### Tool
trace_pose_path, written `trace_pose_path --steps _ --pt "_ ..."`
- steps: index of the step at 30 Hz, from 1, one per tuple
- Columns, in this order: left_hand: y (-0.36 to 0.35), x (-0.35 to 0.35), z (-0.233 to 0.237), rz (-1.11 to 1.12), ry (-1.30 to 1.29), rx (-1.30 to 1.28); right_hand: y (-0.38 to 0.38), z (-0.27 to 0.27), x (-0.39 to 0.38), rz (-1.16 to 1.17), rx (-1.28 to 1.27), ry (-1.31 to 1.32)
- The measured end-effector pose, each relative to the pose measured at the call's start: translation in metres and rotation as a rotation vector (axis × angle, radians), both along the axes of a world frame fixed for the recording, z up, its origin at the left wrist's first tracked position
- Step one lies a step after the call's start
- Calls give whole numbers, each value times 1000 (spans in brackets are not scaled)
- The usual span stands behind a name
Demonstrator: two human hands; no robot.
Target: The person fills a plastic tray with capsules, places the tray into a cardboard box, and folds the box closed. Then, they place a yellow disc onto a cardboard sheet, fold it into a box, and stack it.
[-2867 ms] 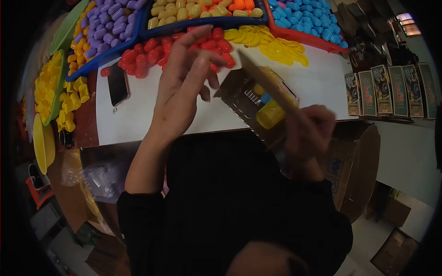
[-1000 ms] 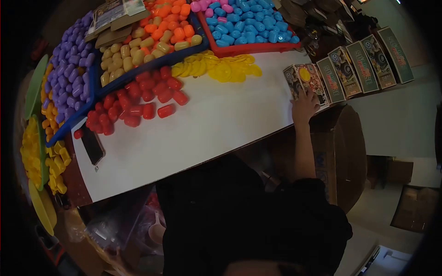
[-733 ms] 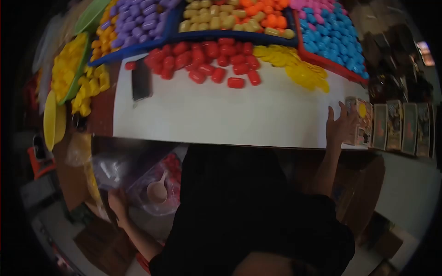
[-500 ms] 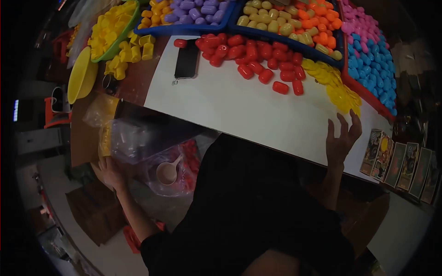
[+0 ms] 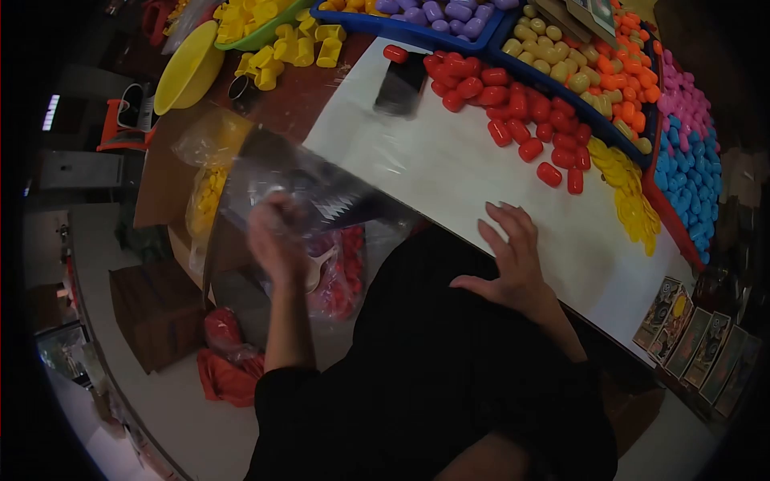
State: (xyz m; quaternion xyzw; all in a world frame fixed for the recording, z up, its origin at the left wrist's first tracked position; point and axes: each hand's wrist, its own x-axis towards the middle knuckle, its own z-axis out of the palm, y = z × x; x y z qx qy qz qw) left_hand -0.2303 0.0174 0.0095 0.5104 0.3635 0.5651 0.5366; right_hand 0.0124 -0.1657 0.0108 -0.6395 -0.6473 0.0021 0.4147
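My left hand [image 5: 277,232] is closed on a clear plastic bag [image 5: 301,176], which is blurred by motion beside the board's left edge. Over the front edge of the white board [image 5: 449,176], my right hand [image 5: 513,260] is open, fingers spread, holding nothing. Red capsules [image 5: 521,104] lie in a pile beyond it, and yellow discs [image 5: 626,192] form a row to their right. A dark phone [image 5: 401,84] rests at the board's far left.
Blue trays [image 5: 481,40] of purple, beige and orange pieces stand behind the board. Pink and blue pieces fill a red tray [image 5: 670,212]. Small boxes [image 5: 682,337] stand at right. A yellow bowl [image 5: 188,72], cardboard box [image 5: 160,309] and bag of red pieces [image 5: 345,276] are at left.
My left hand has moved right and up, lifting the clear bag. My right hand has moved left from near the yellow discs. The view has shifted.
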Motion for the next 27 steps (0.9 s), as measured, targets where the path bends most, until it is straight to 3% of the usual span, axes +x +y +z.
trace_pose_path --steps 1,3,4,6,8,10,11,13,14,16,20,22,24,26,27 --pt "-8 16 -25 -296 3 -123 2 -1 -2 -7 0 -5" --pt "-20 51 -46 -825 -209 -510 3 -11 -5 46 -175 -257" --pt "-10 62 -44 -841 -214 -507 -5 -29 -1 19 -188 -306" --pt "25 101 -32 -699 235 -400 -21 -33 7 -29 -333 -181" --pt "110 123 -40 -356 538 175 -32 -36 10 -85 -482 -51" --pt "199 145 -44 27 873 510 -41 -42 14 0 -484 -231" --pt "212 162 -22 67 854 262 -45 -49 14 -28 -488 -240" --pt "292 179 -55 183 1067 373 -48 -60 9 -13 -408 -245" --pt "324 178 -73 158 1052 380 -47 -57 9 -39 -417 -249" --pt "364 178 -105 -151 1663 294 -47 -49 9 -59 -428 -185" --pt "284 173 -57 -39 1685 106 -50 -58 9 -128 -439 -252" --pt "265 163 -41 -235 1533 130 -48 -62 6 -239 -454 -285" --pt "200 160 -14 -272 500 -100 -45 -66 7 -218 -437 -287" --pt "130 148 2 -584 -33 -262 -41 -70 10 -211 -407 -298" --pt "85 145 -5 -674 -25 -253 -41 -72 10 -208 -396 -291"
